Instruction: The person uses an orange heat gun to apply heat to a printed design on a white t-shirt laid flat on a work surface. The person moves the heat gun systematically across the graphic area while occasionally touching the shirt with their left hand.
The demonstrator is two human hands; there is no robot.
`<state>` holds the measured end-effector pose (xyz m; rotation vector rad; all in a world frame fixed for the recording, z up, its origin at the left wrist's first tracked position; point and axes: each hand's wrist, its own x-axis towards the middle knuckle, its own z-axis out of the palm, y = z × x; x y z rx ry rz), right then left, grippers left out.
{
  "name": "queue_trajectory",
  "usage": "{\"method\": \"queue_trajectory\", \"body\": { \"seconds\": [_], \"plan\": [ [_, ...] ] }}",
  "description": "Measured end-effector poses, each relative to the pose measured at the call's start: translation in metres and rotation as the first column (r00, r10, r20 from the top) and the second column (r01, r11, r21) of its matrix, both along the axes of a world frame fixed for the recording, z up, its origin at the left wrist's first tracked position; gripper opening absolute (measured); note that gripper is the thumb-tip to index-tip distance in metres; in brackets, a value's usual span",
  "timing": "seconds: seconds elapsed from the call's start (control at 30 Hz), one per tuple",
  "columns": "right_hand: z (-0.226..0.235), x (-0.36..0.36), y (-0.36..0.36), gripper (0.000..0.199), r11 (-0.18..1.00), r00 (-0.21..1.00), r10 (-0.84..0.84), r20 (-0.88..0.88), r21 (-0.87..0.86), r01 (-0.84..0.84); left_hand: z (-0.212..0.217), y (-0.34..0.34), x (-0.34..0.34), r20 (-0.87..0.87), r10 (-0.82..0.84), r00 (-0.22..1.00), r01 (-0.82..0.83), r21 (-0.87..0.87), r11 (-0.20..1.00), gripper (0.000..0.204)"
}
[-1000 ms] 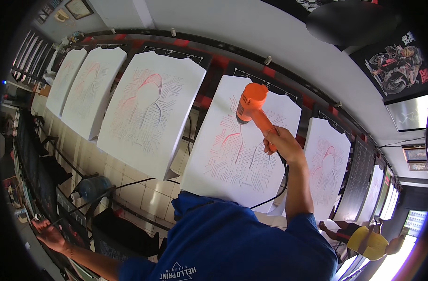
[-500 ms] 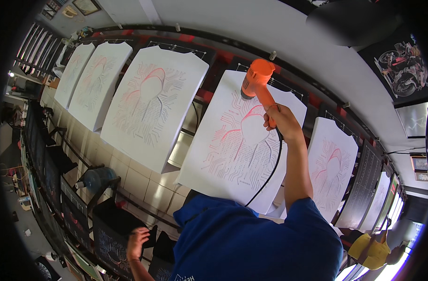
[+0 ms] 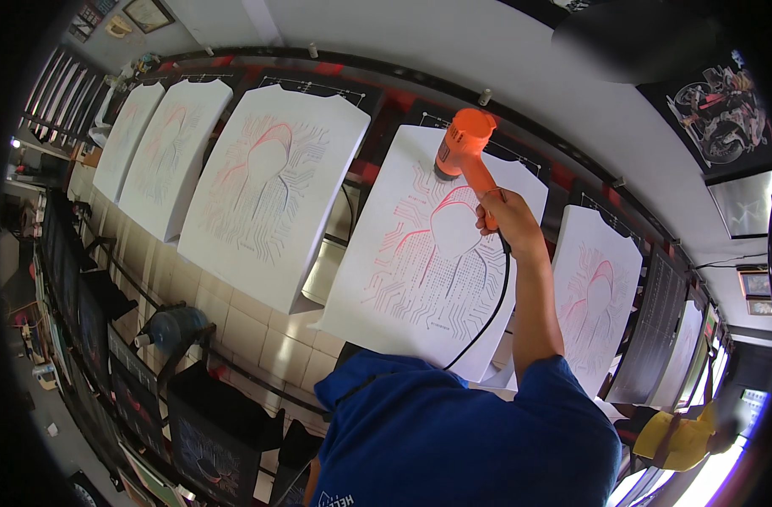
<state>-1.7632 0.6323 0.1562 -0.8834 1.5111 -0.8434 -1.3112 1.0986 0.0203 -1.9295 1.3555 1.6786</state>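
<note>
My right hand (image 3: 509,221) is wrapped round the handle of an orange heat gun (image 3: 468,145). Its dark nozzle points down over the upper part of a white T-shirt (image 3: 377,291), apart from the cloth as far as I can tell. That shirt lies flat on a dark board and carries a red and grey circuit-like print (image 3: 411,245) around a blank rounded shape. A black cord (image 3: 487,325) runs from the gun's handle down across the shirt toward my body. Of my left arm only a sliver shows beside my blue shirt; the hand is out of sight.
More printed white shirts (image 3: 272,198) lie on boards to the left, another white shirt (image 3: 597,287) to the right. Black shirts (image 3: 209,422) hang on a lower-left rack by a blue water jug (image 3: 173,329). Someone in yellow (image 3: 677,439) stands at the far right.
My left hand has dropped out of view at the lower left. The heat gun stays almost in place, while the view has shifted slightly. The person in yellow has moved a little.
</note>
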Motion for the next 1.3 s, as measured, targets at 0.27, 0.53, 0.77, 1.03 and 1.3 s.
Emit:
{"method": "queue_trajectory", "body": {
  "seconds": [0.27,0.53,0.77,1.03,1.3],
  "plan": [
    [-0.002,0.008,0.000,0.031,0.997,0.998,-0.065,0.007,-0.039,0.066,-0.073,-0.091,0.065,0.158,-0.108,0.982,0.120,-0.072,0.990,0.045],
    [0.005,0.019,0.006,0.031,0.989,0.988,-0.147,-0.039,-0.037,0.146,-0.112,-0.239,0.140,-0.354,0.778,0.520,-0.852,-0.149,0.502,0.044],
    [0.001,0.022,0.014,0.032,0.975,0.975,-0.220,-0.043,-0.052,0.218,-0.088,-0.363,0.142,-0.524,0.800,0.292,-0.951,-0.248,0.184,0.062],
    [0.005,0.030,0.023,0.030,0.982,0.982,-0.187,-0.022,0.007,0.187,-0.100,-0.416,0.104,-0.469,0.868,0.165,-0.944,-0.330,0.001,0.070],
    [0.031,0.049,0.044,0.024,0.979,0.987,-0.162,-0.015,0.120,0.163,-0.096,-0.416,0.083,-0.456,0.870,0.189,-0.883,-0.467,-0.053,0.074]
  ]
}}
